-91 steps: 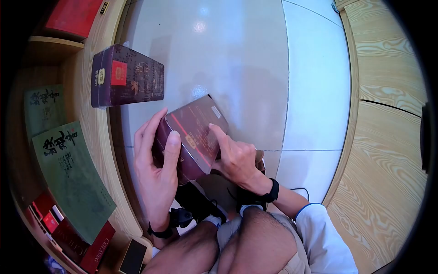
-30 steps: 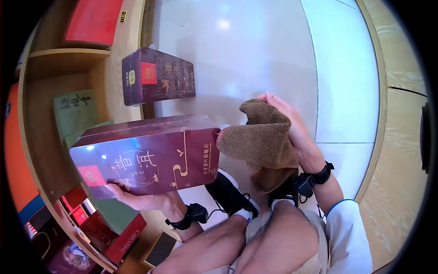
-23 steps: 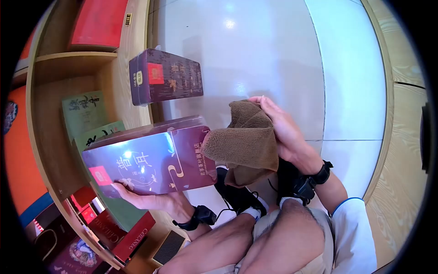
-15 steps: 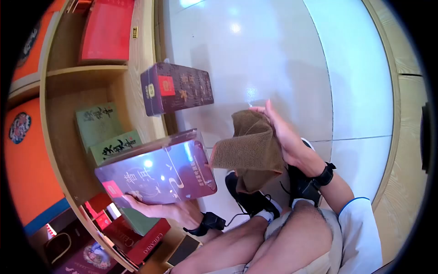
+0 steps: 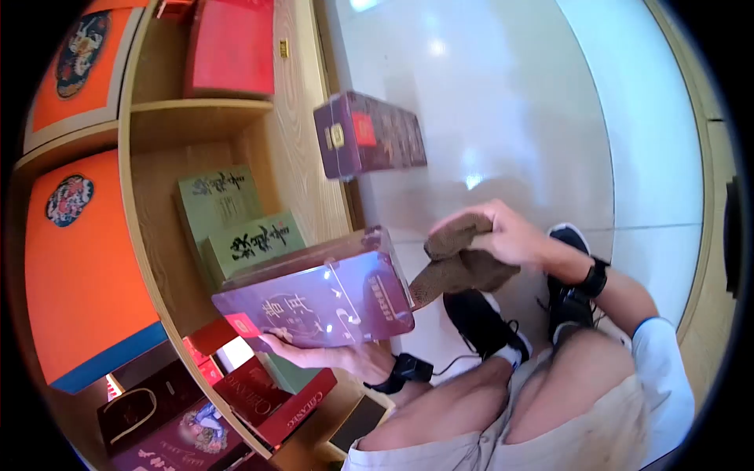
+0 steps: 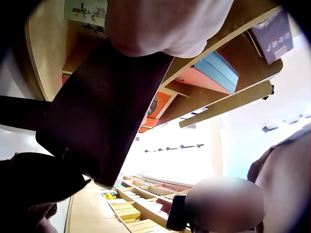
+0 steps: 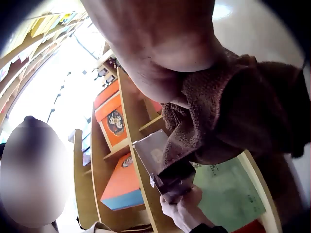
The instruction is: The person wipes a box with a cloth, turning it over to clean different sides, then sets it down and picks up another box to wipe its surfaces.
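My left hand (image 5: 330, 357) grips a purple tea box (image 5: 314, 306) by its lower side, thumb on the front face, which bears pale Chinese characters and a red patch. My right hand (image 5: 510, 235) holds a folded brown cloth (image 5: 479, 271), whose lower end overlaps the box's right end in the head view. From the right wrist, the cloth (image 7: 214, 107) hangs bunched below the hand and covers part of the box (image 7: 153, 150). The box (image 6: 102, 107) looks dark in the left wrist view, the cloth's dark shape (image 6: 39, 179) beside its end.
A second, plastic-wrapped purple box (image 5: 393, 141) stands beyond the held one, by the shelf edge (image 5: 302, 102). Green boxes (image 5: 255, 243) lean in the wooden shelf at left. Orange boxes (image 5: 86, 267), a red box (image 5: 232, 51) and dark red boxes (image 5: 290, 412) fill other compartments.
Earlier both hands were on the box; since then the left hand has turned its front face up and the right hand has taken the brown cloth. Lately the cloth has bunched and the view has swung left.
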`<action>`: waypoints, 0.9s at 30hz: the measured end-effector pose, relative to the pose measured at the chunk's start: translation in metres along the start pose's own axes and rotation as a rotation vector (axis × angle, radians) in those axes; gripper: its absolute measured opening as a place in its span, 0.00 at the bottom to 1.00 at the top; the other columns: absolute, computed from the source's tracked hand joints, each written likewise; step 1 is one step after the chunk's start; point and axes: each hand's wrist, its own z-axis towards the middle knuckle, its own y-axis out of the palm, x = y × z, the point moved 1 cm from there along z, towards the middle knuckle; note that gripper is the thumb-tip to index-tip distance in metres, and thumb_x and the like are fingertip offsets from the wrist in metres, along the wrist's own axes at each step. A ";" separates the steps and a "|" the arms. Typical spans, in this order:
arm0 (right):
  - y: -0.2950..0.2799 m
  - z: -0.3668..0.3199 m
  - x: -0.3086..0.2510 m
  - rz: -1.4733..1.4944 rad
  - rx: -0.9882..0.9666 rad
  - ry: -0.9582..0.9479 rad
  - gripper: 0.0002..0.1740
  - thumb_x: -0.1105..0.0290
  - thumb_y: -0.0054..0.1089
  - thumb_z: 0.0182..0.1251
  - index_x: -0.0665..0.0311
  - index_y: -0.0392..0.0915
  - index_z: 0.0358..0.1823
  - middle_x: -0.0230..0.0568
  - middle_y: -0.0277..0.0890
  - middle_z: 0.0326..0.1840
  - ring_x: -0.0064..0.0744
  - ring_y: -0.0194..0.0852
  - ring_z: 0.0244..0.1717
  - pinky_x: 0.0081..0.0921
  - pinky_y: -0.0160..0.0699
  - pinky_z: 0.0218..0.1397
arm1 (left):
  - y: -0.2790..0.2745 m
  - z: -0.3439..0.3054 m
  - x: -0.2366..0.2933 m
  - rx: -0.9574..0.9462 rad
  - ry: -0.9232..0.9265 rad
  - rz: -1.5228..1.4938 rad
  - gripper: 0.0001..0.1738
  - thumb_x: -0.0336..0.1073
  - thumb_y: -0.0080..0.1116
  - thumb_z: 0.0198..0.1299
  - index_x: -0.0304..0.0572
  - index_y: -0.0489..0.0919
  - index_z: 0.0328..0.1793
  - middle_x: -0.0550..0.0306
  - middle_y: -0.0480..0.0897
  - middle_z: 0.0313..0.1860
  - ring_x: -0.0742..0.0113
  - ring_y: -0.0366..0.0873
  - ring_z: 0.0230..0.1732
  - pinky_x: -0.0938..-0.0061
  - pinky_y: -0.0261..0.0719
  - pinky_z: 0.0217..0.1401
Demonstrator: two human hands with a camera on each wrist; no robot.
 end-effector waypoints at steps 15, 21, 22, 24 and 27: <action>0.037 0.012 -0.008 0.058 -0.062 -0.099 0.27 0.63 0.73 0.73 0.70 0.76 0.66 0.38 0.87 0.56 0.25 0.81 0.58 0.30 0.80 0.67 | -0.041 0.015 -0.023 -0.139 0.304 0.490 0.41 0.63 0.55 0.73 0.55 0.65 0.87 0.51 0.65 0.84 0.47 0.67 0.80 0.45 0.75 0.79; 0.036 0.022 -0.006 -0.287 -0.022 -0.435 0.18 0.68 0.75 0.70 0.65 0.82 0.57 0.45 0.88 0.52 0.41 0.86 0.56 0.35 0.82 0.63 | -0.051 0.011 -0.023 -0.159 0.392 0.586 0.40 0.61 0.55 0.73 0.57 0.66 0.87 0.51 0.65 0.84 0.47 0.68 0.80 0.46 0.75 0.78; 0.036 0.023 -0.007 -0.281 -0.030 -0.517 0.18 0.66 0.75 0.69 0.63 0.83 0.56 0.47 0.88 0.51 0.47 0.87 0.54 0.37 0.83 0.61 | -0.051 0.012 -0.023 -0.165 0.408 0.597 0.40 0.61 0.55 0.74 0.57 0.66 0.87 0.51 0.65 0.84 0.47 0.68 0.80 0.46 0.75 0.78; 0.037 0.022 -0.011 -0.263 -0.033 -0.509 0.17 0.68 0.77 0.67 0.63 0.83 0.54 0.46 0.88 0.51 0.47 0.87 0.54 0.37 0.83 0.61 | -0.053 0.011 -0.021 -0.170 0.424 0.617 0.39 0.61 0.54 0.74 0.57 0.66 0.87 0.51 0.65 0.84 0.47 0.68 0.80 0.46 0.75 0.78; 0.039 0.026 -0.013 -0.302 0.007 -0.601 0.18 0.71 0.78 0.64 0.62 0.82 0.52 0.45 0.87 0.54 0.48 0.87 0.55 0.37 0.83 0.61 | -0.054 0.010 -0.023 -0.178 0.456 0.639 0.38 0.60 0.54 0.74 0.58 0.66 0.86 0.51 0.65 0.84 0.47 0.68 0.79 0.46 0.76 0.78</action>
